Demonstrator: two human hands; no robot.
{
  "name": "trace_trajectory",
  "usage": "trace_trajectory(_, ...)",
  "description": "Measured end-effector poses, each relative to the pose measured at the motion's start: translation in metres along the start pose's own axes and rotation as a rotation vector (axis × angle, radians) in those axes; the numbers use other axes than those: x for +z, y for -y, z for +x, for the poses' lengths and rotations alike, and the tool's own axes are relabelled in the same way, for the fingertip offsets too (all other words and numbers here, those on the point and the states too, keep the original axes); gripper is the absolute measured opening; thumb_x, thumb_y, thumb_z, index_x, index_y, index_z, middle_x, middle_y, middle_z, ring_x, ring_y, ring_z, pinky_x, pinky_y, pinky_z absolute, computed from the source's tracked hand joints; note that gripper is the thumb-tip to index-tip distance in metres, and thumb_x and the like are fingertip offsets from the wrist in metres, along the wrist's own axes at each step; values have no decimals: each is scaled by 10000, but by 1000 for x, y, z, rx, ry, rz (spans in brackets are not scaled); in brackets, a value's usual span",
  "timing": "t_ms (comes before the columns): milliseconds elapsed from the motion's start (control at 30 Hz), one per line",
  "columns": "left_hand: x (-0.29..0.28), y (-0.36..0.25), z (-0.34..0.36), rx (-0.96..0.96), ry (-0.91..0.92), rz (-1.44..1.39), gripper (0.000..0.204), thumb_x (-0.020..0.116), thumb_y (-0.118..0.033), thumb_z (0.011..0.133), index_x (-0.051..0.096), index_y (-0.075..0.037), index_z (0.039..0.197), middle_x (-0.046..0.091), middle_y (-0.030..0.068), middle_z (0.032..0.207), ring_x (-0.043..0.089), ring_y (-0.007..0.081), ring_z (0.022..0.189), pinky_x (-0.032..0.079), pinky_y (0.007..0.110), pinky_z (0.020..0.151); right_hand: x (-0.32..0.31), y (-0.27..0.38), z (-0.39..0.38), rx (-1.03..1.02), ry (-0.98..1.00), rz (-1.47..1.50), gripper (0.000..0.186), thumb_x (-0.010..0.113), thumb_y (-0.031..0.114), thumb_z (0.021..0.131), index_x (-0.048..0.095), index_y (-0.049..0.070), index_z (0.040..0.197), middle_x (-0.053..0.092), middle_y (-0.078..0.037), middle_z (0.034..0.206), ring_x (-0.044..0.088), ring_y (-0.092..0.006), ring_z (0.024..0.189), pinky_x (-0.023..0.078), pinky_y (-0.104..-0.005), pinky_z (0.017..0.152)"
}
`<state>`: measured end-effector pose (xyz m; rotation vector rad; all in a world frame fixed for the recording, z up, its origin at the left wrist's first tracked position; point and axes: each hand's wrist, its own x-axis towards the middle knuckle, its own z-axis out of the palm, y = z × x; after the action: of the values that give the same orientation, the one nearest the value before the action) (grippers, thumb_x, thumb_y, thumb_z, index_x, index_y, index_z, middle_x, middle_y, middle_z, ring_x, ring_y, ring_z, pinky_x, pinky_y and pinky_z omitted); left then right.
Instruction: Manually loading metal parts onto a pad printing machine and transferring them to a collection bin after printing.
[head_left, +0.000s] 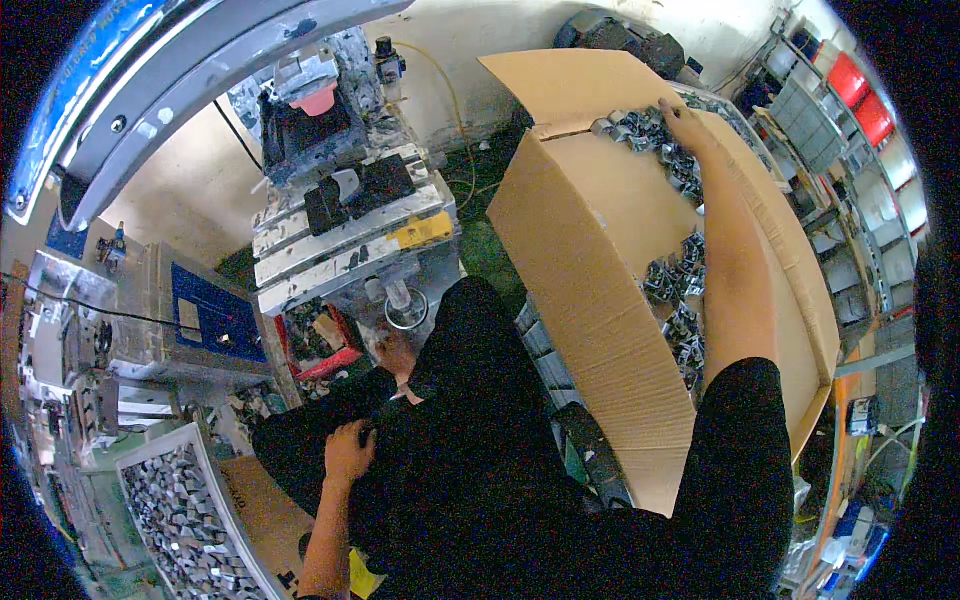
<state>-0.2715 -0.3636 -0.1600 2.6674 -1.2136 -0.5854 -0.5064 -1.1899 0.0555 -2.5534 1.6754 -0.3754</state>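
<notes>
My right arm reaches across a large open cardboard box point(590, 260). At the box's far end, my right hand point(683, 127) is beside a heap of small shiny metal pieces point(635, 130), its fingers stretched forward and nothing visible in them. More of these bent metal pieces point(675, 285) lie along the box's bottom, partly behind my forearm. My left hand point(350, 452) rests on my black-clad leg point(400, 480), thumb and fingers apart, with dark cloth between them.
A machine with a slotted metal table point(350, 250) stands ahead on the left. Below it sits a red bin point(330, 365) of scraps. A tray of small metal blocks point(190, 520) is at lower left. Shelving point(850, 140) with red and white containers lines the right side.
</notes>
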Motion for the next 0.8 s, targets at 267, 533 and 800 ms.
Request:
trace_trajectory(267,10,2,18,127,-68,-51,367,580,-378,916,648,-90,1133,682,124,1086,619,324,1023,474,465,882,-30,10,-46,-302,2,-26,466,494,478,974,595,166,1304,643,-185,1192,581,-339,1160,446,-398,988)
trace_trajectory(533,6,4,-8,90,-31,14,401,547,-413,931,627,-112,1184,676,137,1099,616,333,1040,460,495,916,-48,87,-169,-570,114,164,489,577,470,944,633,73,1225,598,-156,1266,553,-282,1184,421,-391,1028)
trace_trajectory(800,3,18,-13,172,60,47,407,558,-378,929,602,-96,1219,659,164,1133,601,364,1077,452,505,930,-73,117,-221,-465,278,317,316,671,250,898,682,40,1133,699,-77,1101,630,-180,1053,477,-344,971)
